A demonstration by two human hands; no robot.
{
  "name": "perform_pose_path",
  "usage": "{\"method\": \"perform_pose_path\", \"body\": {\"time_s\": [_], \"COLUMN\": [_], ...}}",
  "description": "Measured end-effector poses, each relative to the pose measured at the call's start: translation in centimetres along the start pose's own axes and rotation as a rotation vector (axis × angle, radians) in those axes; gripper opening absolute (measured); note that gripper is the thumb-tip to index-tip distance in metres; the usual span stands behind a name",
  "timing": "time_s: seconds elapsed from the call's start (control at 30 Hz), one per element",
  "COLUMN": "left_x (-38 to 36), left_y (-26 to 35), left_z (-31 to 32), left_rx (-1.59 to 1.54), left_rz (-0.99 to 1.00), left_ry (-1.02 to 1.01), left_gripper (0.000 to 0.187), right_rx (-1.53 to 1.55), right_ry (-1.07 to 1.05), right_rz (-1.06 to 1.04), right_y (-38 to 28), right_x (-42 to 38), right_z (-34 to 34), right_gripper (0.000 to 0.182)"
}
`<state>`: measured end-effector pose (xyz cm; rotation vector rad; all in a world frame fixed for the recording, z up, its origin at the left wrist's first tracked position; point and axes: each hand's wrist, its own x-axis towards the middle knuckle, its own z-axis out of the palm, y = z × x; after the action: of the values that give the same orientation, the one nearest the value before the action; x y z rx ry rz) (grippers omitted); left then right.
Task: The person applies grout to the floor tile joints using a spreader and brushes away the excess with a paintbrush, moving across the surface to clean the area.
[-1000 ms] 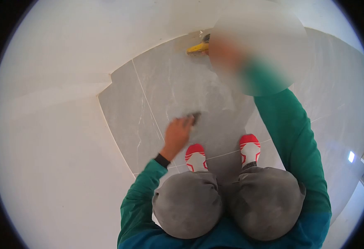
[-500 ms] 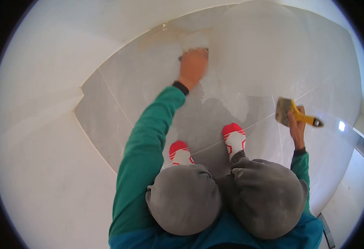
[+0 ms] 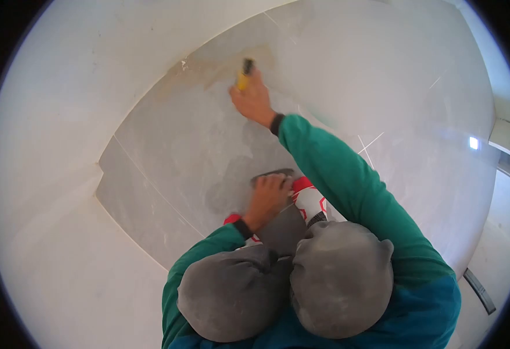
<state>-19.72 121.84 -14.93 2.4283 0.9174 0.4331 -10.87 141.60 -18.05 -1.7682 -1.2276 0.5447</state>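
I crouch on a grey marbled tile floor (image 3: 185, 139), knees in grey trousers below. My right hand (image 3: 253, 100) reaches forward at arm's length and grips a yellow-handled brush (image 3: 244, 72), its head pressed on a brownish stained patch (image 3: 220, 67) near the wall. My left hand (image 3: 269, 195) is close to my feet and holds a dark flat pad (image 3: 271, 173) down on the floor, beside my red and white shoe (image 3: 309, 198).
A pale wall (image 3: 63, 145) curves round the left and top of the floor. Tile joints (image 3: 371, 141) cross the floor at the right. A dark strip (image 3: 479, 291) lies at the lower right, and a bright reflection (image 3: 473, 142) shows on the tiles.
My right hand, with the brush, swung from the right side to the far stained patch. My left hand drew back from that patch to the floor by my feet.
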Motion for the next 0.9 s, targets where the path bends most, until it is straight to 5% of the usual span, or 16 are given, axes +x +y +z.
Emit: {"method": "perform_pose_path", "body": {"time_s": [0.1,0.17,0.23,0.27,0.3,0.5,0.57,0.63,0.67,0.7,0.73,0.8,0.9], "left_x": [4.0,7.2,11.2,13.0,14.2,15.8,13.0,9.6,7.8,6.5,5.6,5.1,7.2], "left_y": [0.8,-0.9,-4.9,-8.1,-11.2,-18.5,-16.8,-11.7,-9.4,-6.8,-3.8,0.7,2.3], "left_z": [1.9,2.2,1.3,0.4,-0.9,-8.9,-9.5,-8.7,-6.9,-5.1,-3.3,0.2,5.8], "left_rx": [0.162,0.412,0.518,0.657,0.592,0.582,0.609,0.584,0.526,0.249,0.238,0.057,-0.146], "left_rz": [0.172,0.136,-0.081,-0.221,-0.224,-0.390,-0.392,-0.369,-0.342,-0.335,-0.244,-0.092,0.094], "left_ry": [-0.105,-0.133,0.053,0.064,0.278,0.305,0.295,0.124,0.003,-0.005,-0.146,-0.205,-0.286], "left_gripper": [0.033,0.028,0.022,0.016,0.016,0.020,0.020,0.019,0.020,0.023,0.025,0.029,0.034], "right_rx": [0.088,0.249,0.418,0.355,0.259,-0.009,-0.085,-0.335,-0.152,0.548,0.545,-0.145,-0.174], "right_ry": [-0.068,-0.115,-0.021,0.033,0.030,0.249,0.276,0.301,0.231,0.225,0.233,0.124,-0.109], "right_rz": [0.008,0.069,0.004,0.021,0.055,0.313,0.388,0.199,0.201,0.204,0.220,0.017,0.037], "right_y": [-1.2,-1.1,0.3,2.3,3.1,9.8,12.9,13.7,16.0,15.9,13.3,4.7,-1.2], "right_x": [4.4,5.1,3.3,2.2,0.6,-13.9,-17.8,-16.4,-14.7,-11.9,-8.1,-1.4,4.8], "right_z": [-0.2,-3.6,-10.1,-13.3,-17.4,-34.2,-33.0,-26.1,-22.2,-17.2,-14.5,-7.2,-1.8], "right_gripper": [0.039,0.040,0.040,0.039,0.043,0.045,0.046,0.047,0.043,0.031,0.031,0.037,0.041]}}
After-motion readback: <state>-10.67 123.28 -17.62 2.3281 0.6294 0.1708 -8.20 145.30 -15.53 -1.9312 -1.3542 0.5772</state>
